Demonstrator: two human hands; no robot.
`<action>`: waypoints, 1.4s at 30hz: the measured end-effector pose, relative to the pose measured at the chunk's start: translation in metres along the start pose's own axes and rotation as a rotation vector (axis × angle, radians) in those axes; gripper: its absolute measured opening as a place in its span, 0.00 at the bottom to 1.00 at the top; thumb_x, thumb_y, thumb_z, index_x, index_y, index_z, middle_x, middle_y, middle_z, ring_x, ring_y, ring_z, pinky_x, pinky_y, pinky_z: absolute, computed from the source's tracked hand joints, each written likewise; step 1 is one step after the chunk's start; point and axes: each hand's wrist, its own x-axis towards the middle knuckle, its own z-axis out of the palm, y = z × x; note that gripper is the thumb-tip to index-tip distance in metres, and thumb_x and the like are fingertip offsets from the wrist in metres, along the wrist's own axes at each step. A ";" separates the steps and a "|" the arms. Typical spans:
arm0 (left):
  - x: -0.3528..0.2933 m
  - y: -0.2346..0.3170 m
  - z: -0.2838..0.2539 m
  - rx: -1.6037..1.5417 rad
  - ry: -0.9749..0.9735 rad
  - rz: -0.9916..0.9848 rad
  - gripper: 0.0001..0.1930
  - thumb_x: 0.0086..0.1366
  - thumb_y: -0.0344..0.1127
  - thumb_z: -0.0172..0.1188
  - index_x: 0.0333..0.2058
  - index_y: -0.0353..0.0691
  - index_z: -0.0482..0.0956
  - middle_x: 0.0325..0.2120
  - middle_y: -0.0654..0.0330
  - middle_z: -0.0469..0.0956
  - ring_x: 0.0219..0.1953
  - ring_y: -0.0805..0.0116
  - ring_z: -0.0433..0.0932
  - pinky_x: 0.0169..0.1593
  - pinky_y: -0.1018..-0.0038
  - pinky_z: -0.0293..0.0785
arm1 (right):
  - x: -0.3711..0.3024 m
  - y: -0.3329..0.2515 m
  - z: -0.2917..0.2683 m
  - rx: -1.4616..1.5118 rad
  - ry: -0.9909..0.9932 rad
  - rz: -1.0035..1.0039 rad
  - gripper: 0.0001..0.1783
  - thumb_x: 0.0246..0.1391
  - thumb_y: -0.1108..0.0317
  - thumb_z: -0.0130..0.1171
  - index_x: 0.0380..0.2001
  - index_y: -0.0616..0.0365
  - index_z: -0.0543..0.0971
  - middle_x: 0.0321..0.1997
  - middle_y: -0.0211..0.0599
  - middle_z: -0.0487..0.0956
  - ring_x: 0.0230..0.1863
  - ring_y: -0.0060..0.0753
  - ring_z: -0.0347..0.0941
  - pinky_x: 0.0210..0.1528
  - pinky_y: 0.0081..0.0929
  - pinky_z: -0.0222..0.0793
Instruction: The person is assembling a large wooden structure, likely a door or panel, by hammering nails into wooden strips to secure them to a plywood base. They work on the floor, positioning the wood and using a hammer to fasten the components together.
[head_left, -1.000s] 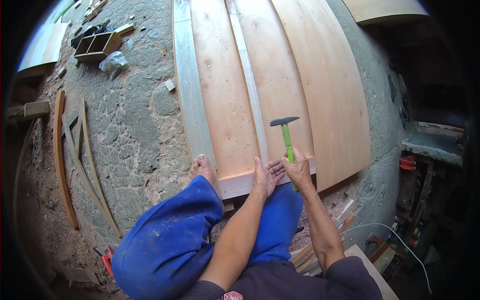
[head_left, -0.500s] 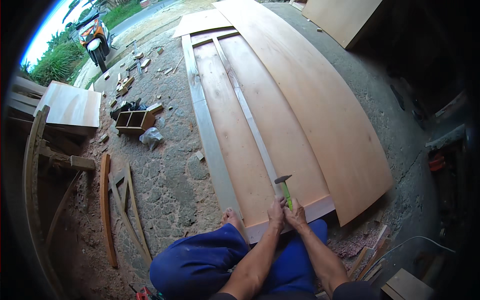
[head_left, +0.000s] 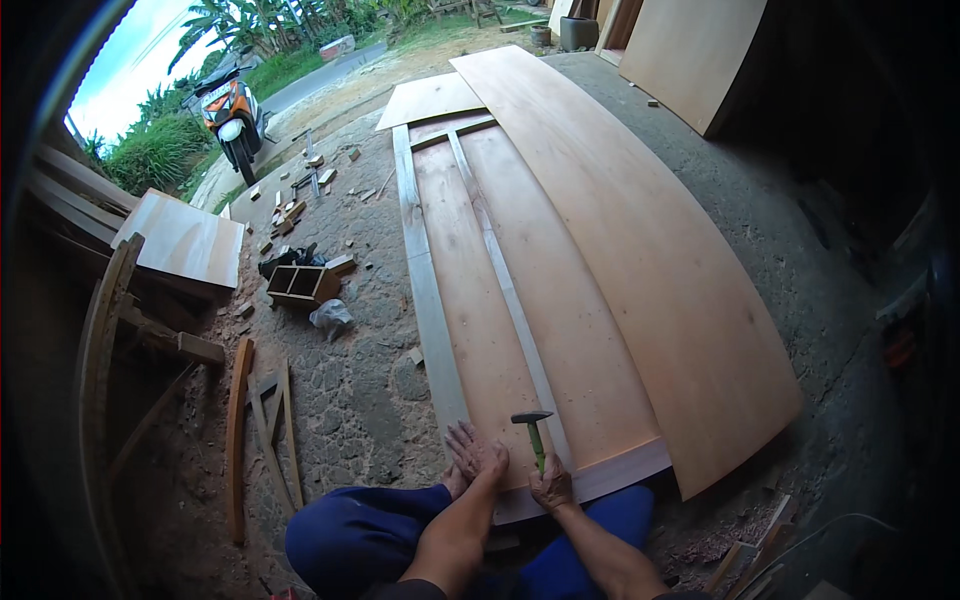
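Head view: The right hand (head_left: 552, 487) grasps the hammer (head_left: 535, 433) by its green handle, over the near end of the wooden frame (head_left: 431, 320). The left hand (head_left: 475, 455) is spread (no object visible in it) at the frame's near left corner; contact cannot be confirmed. Change: half a second ago both hands were together; now they are apart, apparently leaving hammer control to the right hand alone. The camera also shows more road (head_left: 325, 75).

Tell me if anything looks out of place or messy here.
The large plywood sheet looks out of line: its near corner juts past the near end of the wooden frame. Wood offcuts lie strewn on the floor to the left, looking untidy. No clear damage shows.
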 end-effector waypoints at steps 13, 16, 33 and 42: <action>0.017 -0.052 -0.007 0.013 0.109 0.308 0.44 0.57 0.52 0.57 0.71 0.48 0.53 0.72 0.52 0.47 0.73 0.47 0.46 0.70 0.46 0.42 | 0.007 -0.004 0.005 -0.312 -0.232 -0.008 0.15 0.48 0.62 0.53 0.38 0.57 0.68 0.34 0.54 0.76 0.35 0.62 0.78 0.35 0.56 0.75; 0.020 -0.053 0.004 0.011 0.237 0.318 0.43 0.57 0.51 0.56 0.70 0.48 0.54 0.72 0.53 0.47 0.74 0.49 0.44 0.71 0.48 0.41 | 0.007 -0.008 0.010 -0.363 -0.198 -0.075 0.15 0.47 0.62 0.55 0.37 0.58 0.68 0.33 0.53 0.76 0.33 0.62 0.77 0.34 0.55 0.75; 0.019 -0.045 0.000 -0.015 0.143 0.346 0.42 0.57 0.46 0.57 0.70 0.44 0.55 0.71 0.48 0.49 0.73 0.45 0.44 0.68 0.48 0.45 | 0.013 -0.024 0.009 -0.491 -0.234 0.073 0.13 0.46 0.68 0.57 0.34 0.60 0.67 0.34 0.53 0.72 0.34 0.62 0.75 0.36 0.56 0.73; 0.031 -0.052 -0.039 -0.163 -0.162 0.411 0.44 0.61 0.50 0.57 0.70 0.39 0.51 0.72 0.45 0.44 0.74 0.42 0.41 0.70 0.48 0.45 | 0.028 -0.047 0.010 -0.527 -0.334 0.250 0.14 0.50 0.69 0.58 0.38 0.62 0.67 0.38 0.57 0.72 0.38 0.65 0.73 0.41 0.57 0.70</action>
